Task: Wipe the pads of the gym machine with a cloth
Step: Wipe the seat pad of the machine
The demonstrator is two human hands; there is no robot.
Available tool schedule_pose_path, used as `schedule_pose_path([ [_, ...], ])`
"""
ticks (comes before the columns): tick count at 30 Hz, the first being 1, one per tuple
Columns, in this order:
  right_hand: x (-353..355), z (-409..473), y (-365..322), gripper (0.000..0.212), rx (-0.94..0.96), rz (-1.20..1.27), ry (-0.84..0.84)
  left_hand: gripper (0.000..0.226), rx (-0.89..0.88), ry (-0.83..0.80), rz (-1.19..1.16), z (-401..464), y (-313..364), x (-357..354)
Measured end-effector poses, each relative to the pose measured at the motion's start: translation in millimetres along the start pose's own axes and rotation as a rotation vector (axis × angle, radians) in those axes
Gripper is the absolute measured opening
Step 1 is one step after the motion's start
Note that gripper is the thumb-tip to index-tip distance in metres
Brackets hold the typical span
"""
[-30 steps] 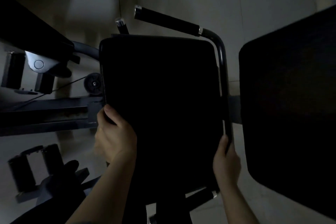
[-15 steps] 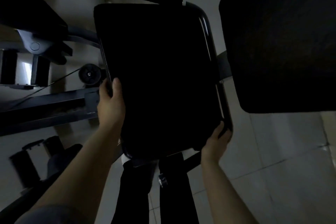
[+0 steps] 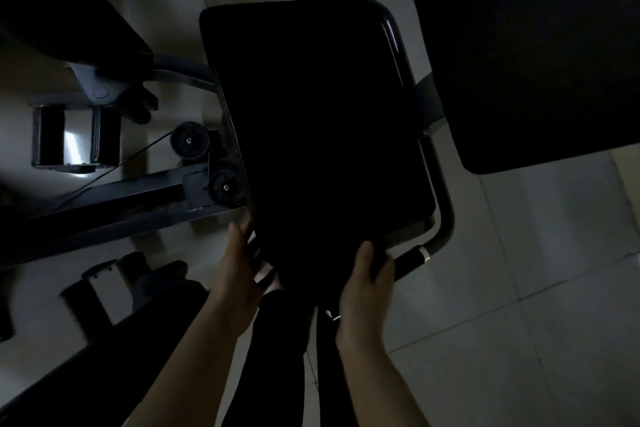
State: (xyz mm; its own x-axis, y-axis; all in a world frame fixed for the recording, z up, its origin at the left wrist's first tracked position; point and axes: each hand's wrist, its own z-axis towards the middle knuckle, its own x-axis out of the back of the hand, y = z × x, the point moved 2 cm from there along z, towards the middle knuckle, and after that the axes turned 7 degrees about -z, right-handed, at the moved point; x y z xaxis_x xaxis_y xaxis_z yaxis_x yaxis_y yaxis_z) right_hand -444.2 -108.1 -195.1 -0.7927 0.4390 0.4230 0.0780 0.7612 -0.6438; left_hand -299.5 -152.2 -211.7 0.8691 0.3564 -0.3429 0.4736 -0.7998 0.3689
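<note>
Two hands – left hand (image 3: 239,270) and right hand (image 3: 363,284) – grip the lower edge of one centre pad (image 3: 318,128); a second pad (image 3: 533,45) upper right, two pulleys (image 3: 189,144) left

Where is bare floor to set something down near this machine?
Bare tiled floor lies right of the handle bar, below the right pad. Left of the centre pad it is crowded: pulleys, frame beam.
</note>
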Motion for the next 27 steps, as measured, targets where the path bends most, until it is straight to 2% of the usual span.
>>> schedule_pose_path([
  [2, 27.0, 5.7, -22.9, 0.051, 0.300, -0.132, 0.053, 0.049, -0.007, 0.008, -0.048, -3.3, -1.5, 0.4],
  [5, 27.2, 50.9, -28.2, 0.060, 0.672, -0.651, 0.000, 0.052, -0.010, 0.011, -0.093, -5.6, -3.9, -1.5],
  [7, 22.2, 83.8, -14.4, 0.063, 0.772, -0.874, 0.041, 0.054, 0.013, 0.010, -0.131, -4.8, -3.7, 1.5],
  [10, -4.2, 74.2, -4.7, 0.062, 0.839, -0.945, 0.068, 0.058, 0.031, 0.030, -0.194, 0.8, -4.6, 12.0],
  [12, -27.5, 43.6, 2.9, 0.057, 1.050, -1.064, -0.057, 0.058, 0.038, 0.077, -0.230, -0.8, -7.6, 18.4],
  [15, -51.6, 20.2, 9.4, 0.043, 1.548, -1.178, -0.286, 0.054, 0.005, 0.122, -0.244, -9.1, -9.9, 22.7],
  [18, -82.6, 20.2, -17.9, 0.023, 1.983, -1.365, -0.534, 0.046, -0.106, 0.254, -0.257, -16.8, -3.6, 28.8],
  [19, -92.3, 18.7, -34.9, 0.023, 2.016, -1.475, -0.641, 0.041, -0.139, 0.306, -0.256, -18.5, -0.5, 28.6],
  [21, -118.0, 15.1, -72.8, 0.033, 1.941, -1.767, -0.834, 0.032, -0.184, 0.383, -0.239, -19.1, 7.3, 31.3],
  [22, -135.4, 18.3, -91.4, 0.038, 1.893, -1.899, -0.860, 0.030, -0.195, 0.394, -0.231, -17.8, 11.1, 32.7],
  [23, -154.4, 24.1, -111.8, 0.041, 1.867, -1.973, -0.791, 0.029, -0.203, 0.392, -0.230, -16.6, 14.4, 32.5],
  [27, -214.9, 53.5, -184.0, 0.043, 1.866, -2.132, -0.287, 0.027, -0.248, 0.396, -0.238, -12.2, 16.1, 29.3],
])
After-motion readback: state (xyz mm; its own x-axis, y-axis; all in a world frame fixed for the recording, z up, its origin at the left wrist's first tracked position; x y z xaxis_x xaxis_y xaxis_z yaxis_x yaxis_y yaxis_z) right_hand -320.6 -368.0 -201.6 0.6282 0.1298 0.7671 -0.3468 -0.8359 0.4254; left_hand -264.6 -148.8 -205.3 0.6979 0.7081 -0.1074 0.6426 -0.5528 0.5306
